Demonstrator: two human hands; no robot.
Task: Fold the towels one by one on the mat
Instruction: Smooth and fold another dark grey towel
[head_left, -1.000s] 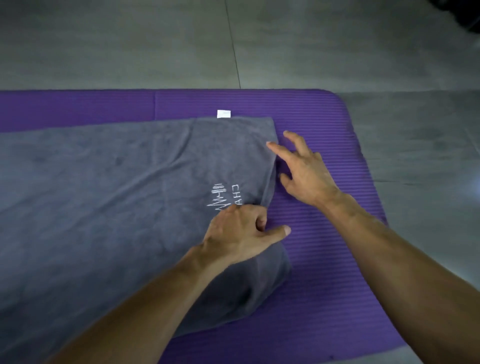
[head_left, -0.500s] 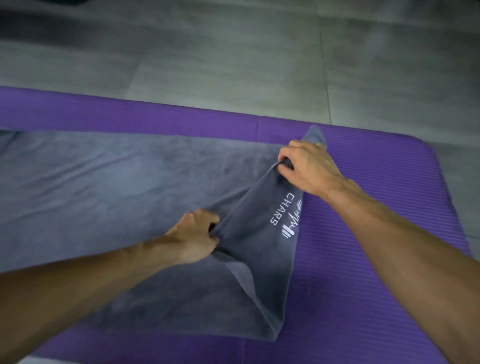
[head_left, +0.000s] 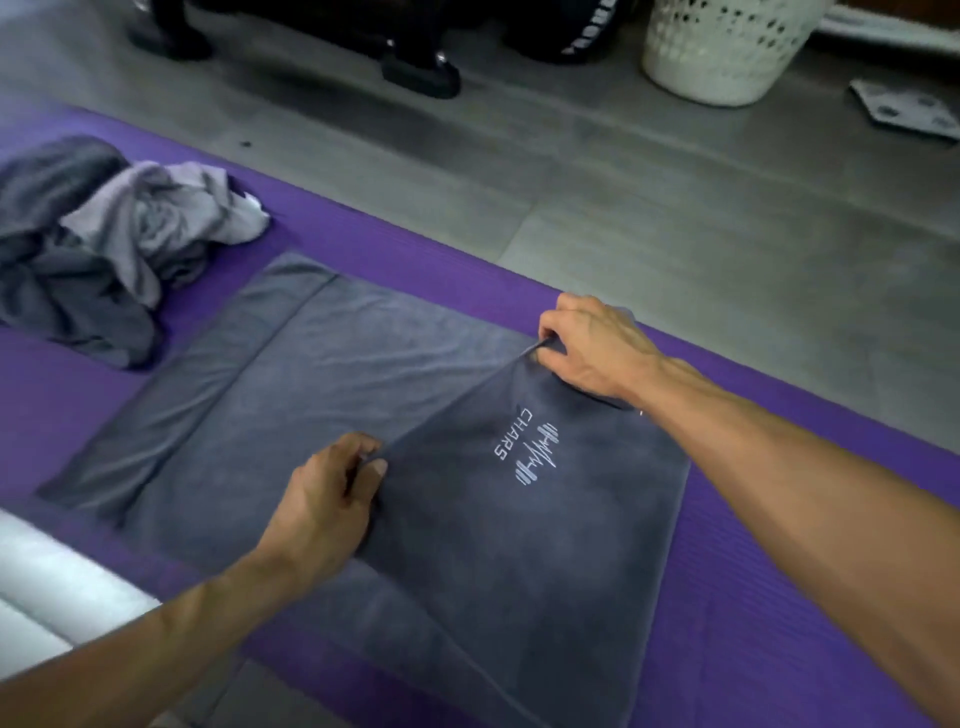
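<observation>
A dark grey towel with a white "CHARS" logo lies spread along the purple mat. Its right end is folded over toward the left, logo side up. My left hand pinches the near corner of that folded flap. My right hand pinches the far corner, and the edge is stretched taut between the two hands. A narrow fold also runs along the towel's left end.
A crumpled heap of grey and light towels sits on the mat at the far left. Beyond the mat on the grey tiled floor stand a white perforated basket and dark equipment feet. A white object lies at the lower left.
Both hands took hold of the towel's right end, lifted it and carried it leftward over the towel, turning the logo up. The view has swung left, revealing the heap and basket.
</observation>
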